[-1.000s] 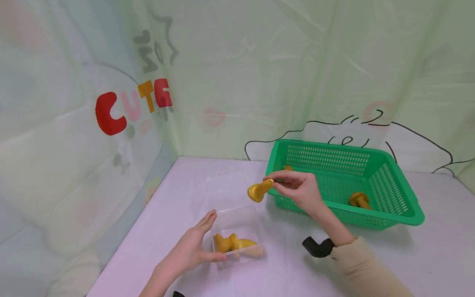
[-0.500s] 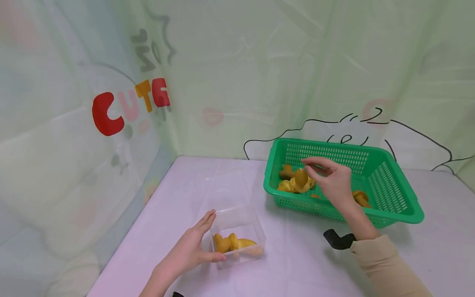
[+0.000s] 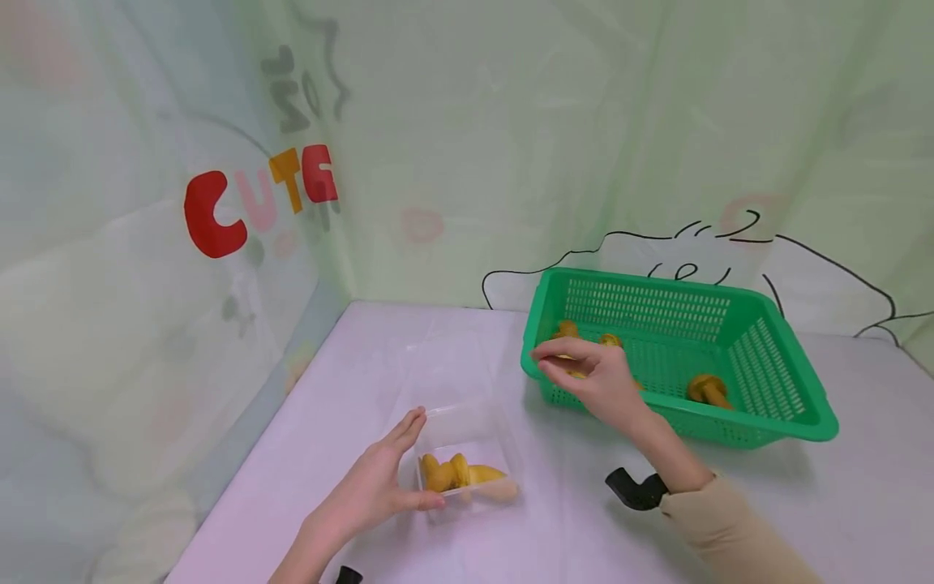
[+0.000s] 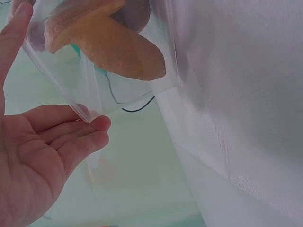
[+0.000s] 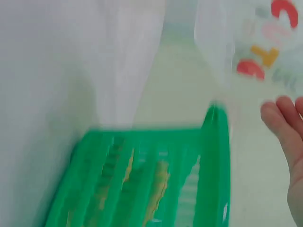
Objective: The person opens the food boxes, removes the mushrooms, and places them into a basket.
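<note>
My left hand (image 3: 372, 487) spans the left side of a clear plastic box (image 3: 467, 426), thumb at its near corner and fingers at its far corner. Inside lie a few golden-brown mushrooms (image 3: 445, 474); in the left wrist view one mushroom (image 4: 128, 52) shows through the clear wall. My right hand (image 3: 594, 385) is over the front left rim of a green basket (image 3: 795, 422), fingers bent loosely toward the thumb, with nothing seen between them. More mushrooms lie at the basket's left end, partly hidden by this hand, and one mushroom (image 3: 708, 389) lies toward the right.
A pale cloth (image 3: 554, 519) covers the table. Printed curtains stand along its left and back, and the basket sits close to the back one. A black elbow-shaped piece (image 3: 636, 491) is beside the right sleeve cuff (image 3: 693, 503).
My right hand carried a mushroom rightward over the basket and let it go there, then came back left without it. The left hand and the box stay in place.
</note>
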